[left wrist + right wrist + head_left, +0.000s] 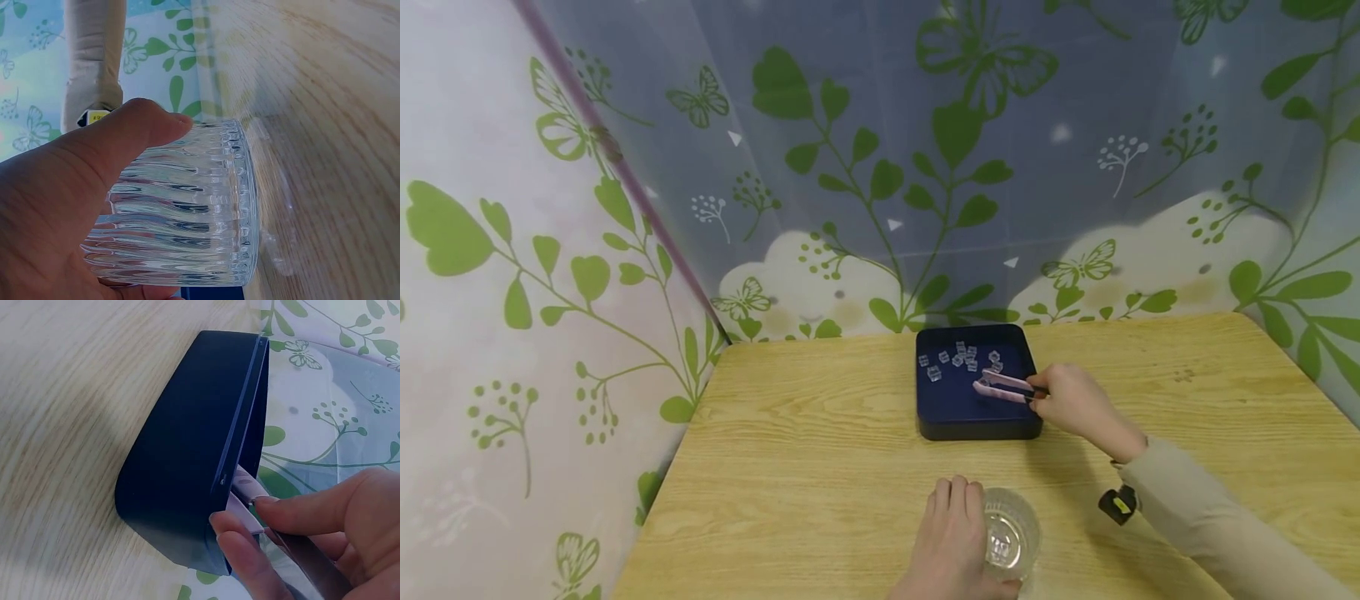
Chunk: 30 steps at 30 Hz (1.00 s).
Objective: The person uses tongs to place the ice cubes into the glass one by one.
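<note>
My left hand (949, 533) grips a clear ribbed glass (1024, 521) standing on the table, with a few clear cubes in its bottom. In the left wrist view the thumb lies along the glass's ribbed side (181, 206). My right hand (1070, 400) pinches a pair of small tongs (1009, 392) with pink tips and a dark metal body. Their tips reach inside a dark blue square tray (977, 429), right at a clear cube (987, 377). Several more clear ice-like cubes (958, 358) lie scattered in the tray's far half. The right wrist view shows the tray's outer side, which hides the tong tips.
The light wooden table (805, 467) carries the tray near its back edge, with the glass in front. A patterned cloth (850, 167) with green leaves and butterflies hangs behind and at both sides. A black wrist device (1118, 505) is on the right sleeve.
</note>
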Motion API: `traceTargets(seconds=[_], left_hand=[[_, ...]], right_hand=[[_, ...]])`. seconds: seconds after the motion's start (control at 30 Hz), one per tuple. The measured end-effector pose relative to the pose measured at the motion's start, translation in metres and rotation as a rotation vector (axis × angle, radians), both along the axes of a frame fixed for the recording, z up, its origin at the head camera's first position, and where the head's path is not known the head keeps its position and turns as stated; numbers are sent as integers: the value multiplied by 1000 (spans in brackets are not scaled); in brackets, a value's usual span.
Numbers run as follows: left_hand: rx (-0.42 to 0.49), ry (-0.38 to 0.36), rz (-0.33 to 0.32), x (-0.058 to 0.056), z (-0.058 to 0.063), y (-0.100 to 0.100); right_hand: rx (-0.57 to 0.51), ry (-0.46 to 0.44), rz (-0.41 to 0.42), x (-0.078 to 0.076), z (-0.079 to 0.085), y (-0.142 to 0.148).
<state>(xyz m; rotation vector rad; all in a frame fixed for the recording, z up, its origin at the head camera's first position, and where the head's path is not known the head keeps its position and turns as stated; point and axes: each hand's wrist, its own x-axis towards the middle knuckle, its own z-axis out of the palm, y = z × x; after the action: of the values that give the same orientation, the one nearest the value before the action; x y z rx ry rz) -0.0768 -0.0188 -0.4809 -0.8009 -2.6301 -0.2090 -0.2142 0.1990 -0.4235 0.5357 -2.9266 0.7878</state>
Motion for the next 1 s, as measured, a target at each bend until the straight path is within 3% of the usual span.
traceTargets(seconds=[0.63,1.0], left_hand=[[-12,33,-6,-1,-3,-1],[-11,38,-1,-1,-2,0]], right_hand=[[8,-100,-20,0,-5,-6],[8,-74,-8,2,-6,-5]])
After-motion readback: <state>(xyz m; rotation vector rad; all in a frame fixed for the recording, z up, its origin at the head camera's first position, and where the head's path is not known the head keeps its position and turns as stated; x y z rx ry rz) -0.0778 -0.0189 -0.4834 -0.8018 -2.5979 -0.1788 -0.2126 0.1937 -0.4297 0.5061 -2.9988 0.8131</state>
